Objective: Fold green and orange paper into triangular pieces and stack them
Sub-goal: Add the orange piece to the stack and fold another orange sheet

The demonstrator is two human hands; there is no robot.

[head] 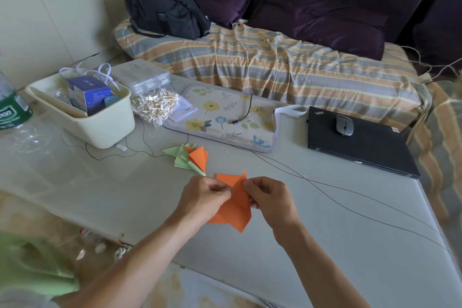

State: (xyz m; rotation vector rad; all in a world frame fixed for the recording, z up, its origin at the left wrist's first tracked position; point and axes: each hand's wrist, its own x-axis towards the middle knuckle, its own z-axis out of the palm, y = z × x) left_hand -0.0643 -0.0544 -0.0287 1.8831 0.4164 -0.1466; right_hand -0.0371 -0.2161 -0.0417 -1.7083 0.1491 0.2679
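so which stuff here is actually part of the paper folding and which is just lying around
Part of the job:
- orange paper, pinched by the left hand and right hand
- stack of folded green and orange triangles

Just lying about:
- cream bin
- bag of cotton swabs
- floral mat
- closed laptop with mouse on it
- black bag

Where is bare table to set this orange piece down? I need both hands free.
Bare table lies right of the right hand, before the laptop, though thin cables cross it. More lies left of the left hand. The far side by the basket and folded stack is crowded.
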